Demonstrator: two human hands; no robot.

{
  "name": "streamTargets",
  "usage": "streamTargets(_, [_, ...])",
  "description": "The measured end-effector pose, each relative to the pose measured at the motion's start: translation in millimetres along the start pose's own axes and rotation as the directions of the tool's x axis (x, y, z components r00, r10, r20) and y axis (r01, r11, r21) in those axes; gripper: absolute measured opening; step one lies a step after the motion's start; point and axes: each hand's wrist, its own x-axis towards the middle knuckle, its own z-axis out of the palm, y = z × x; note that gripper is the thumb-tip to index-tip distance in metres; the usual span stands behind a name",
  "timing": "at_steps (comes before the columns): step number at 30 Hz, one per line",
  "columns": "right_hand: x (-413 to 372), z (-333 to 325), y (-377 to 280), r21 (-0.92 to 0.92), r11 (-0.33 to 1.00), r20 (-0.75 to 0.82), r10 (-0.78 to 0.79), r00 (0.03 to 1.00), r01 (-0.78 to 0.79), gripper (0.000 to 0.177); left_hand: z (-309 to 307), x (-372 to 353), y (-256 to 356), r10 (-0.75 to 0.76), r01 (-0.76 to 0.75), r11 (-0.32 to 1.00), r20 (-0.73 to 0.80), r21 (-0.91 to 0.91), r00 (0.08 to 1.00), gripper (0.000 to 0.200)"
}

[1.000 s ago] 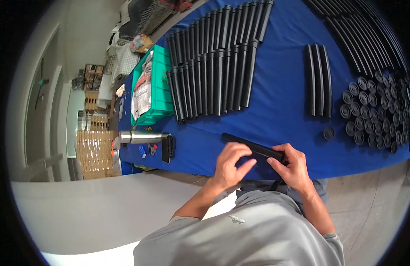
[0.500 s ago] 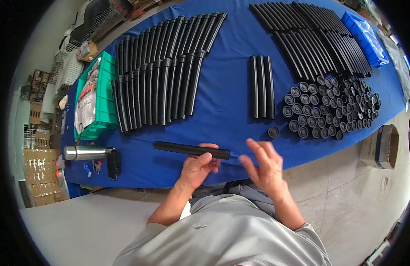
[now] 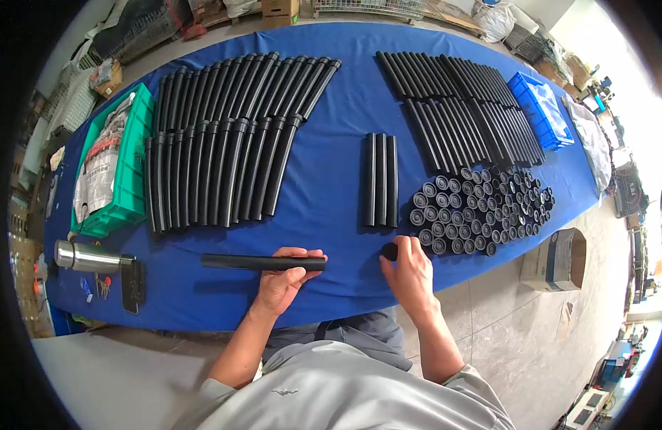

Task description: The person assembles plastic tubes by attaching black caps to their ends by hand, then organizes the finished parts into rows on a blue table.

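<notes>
left hand: this one's gripping near one end of a black tube (image 3: 234, 262), so the left hand (image 3: 279, 286) is wrapping its fingers and thumb around it
held tube: lying roughly sideways near the front edge of the worktop (image 3: 331, 301), long end pointing left
right hand: the right hand (image 3: 411, 278) is pinching a round black cap (image 3: 390, 251); can't tell if it's touching the cloth
middle: three loose tubes (image 3: 381, 180) are lying side by side just beyond that cap
right side: a bunch of caps (image 3: 481, 211) is sitting below rows of thinner-looking tubes (image 3: 456, 104), with a blue crate (image 3: 542, 111) beside them
left side: rows of tubes with collared ends (image 3: 223, 147) are lying beside a green crate (image 3: 135, 168); a metal flask (image 3: 91, 256) and phone (image 3: 133, 287) are resting nearer the front
</notes>
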Motion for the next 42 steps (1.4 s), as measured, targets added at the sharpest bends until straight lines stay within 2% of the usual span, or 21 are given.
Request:
streamTargets(3, [1,5,-15,0.438,0.898,0.071,-0.069,0.995,0.031,0.041,0,-1,0,0.024,-0.024,1.0,-0.02,-0.007,1.0,0.034])
streamTargets(4, [5,5,-22,0.56,0.828,0.175,-0.075,0.982,-0.037,0.041,1,0,1,0.037,-0.037,0.999,-0.022,-0.006,0.999,0.033])
streamTargets(6, [13,28,-26,0.773,0.63,0.211,-0.138,0.968,-0.079,0.042,2,2,3,0.078,-0.076,0.997,-0.047,0.034,0.996,0.032])
streamTargets(7, [19,33,-29,0.836,0.525,0.28,-0.162,0.946,-0.157,0.044,1,1,5,0.101,-0.097,0.994,-0.068,0.056,0.993,0.032])
streamTargets(10, [42,42,-38,0.784,0.619,0.311,-0.327,0.892,-0.046,0.046,-6,2,13,0.146,-0.138,0.986,-0.08,0.089,0.986,0.032])
streamTargets(11, [46,55,-36,0.809,0.586,0.309,-0.367,0.877,-0.04,0.045,-7,3,13,0.153,-0.148,0.987,-0.085,0.067,0.985,0.032])
streamTargets(12, [49,59,-41,0.855,0.498,0.343,-0.34,0.875,-0.141,0.043,-9,5,11,0.166,-0.162,0.986,-0.101,0.051,0.981,0.031])
streamTargets(14, [54,76,-36,0.883,0.424,0.364,-0.346,0.865,-0.202,0.04,-12,8,9,0.175,-0.174,0.985,-0.076,0.019,0.982,0.029])
streamTargets(16, [52,87,-36,0.913,0.265,0.389,-0.328,0.861,-0.311,0.038,-9,6,9,0.137,-0.135,0.991,-0.138,0.021,0.981,0.031])
streamTargets(17, [50,87,-36,0.904,0.333,0.373,-0.308,0.875,-0.268,0.037,-9,4,9,0.128,-0.128,0.992,-0.143,0.006,0.981,0.031])
streamTargets(21, [48,81,-40,0.908,0.309,0.373,-0.279,0.885,-0.285,0.039,-13,7,10,0.116,-0.114,0.993,-0.111,0.02,0.987,0.03])
streamTargets(24, [48,82,-36,0.903,0.332,0.372,-0.293,0.881,-0.271,0.039,-11,7,9,0.107,-0.103,0.994,-0.155,0.035,0.982,0.03])
streamTargets(28, [47,75,-39,0.878,0.457,0.314,-0.323,0.893,-0.144,0.038,-11,5,10,0.107,-0.101,0.994,-0.173,0.048,0.979,0.029])
streamTargets(42, [42,72,-47,0.792,0.603,0.154,-0.349,0.924,0.096,0.036,-6,3,4,0.161,-0.146,0.986,-0.221,0.082,0.962,0.027])
